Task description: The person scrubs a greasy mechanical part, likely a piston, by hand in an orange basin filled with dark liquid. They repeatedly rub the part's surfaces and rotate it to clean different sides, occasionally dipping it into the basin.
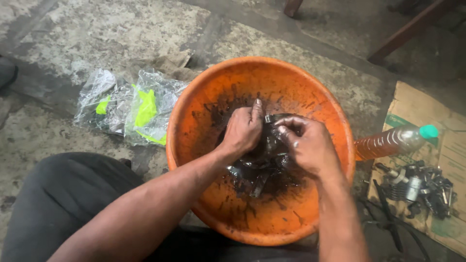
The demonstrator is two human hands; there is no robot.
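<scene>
**Greasy metal part held over the orange basin**

Over the middle of the orange basin [194, 131], both hands grip a dark, oily metal part [268, 145] just above black liquid. The left hand [242, 130] is curled round its left end, the right hand [308, 145] closed on its right side, fingertips pinching. Coated in oil, the part could likely slip and splash back. Its long axis seems to run left to right, though the hands hide most of it. A plastic bottle [393, 140] lies beside the basin.
</scene>
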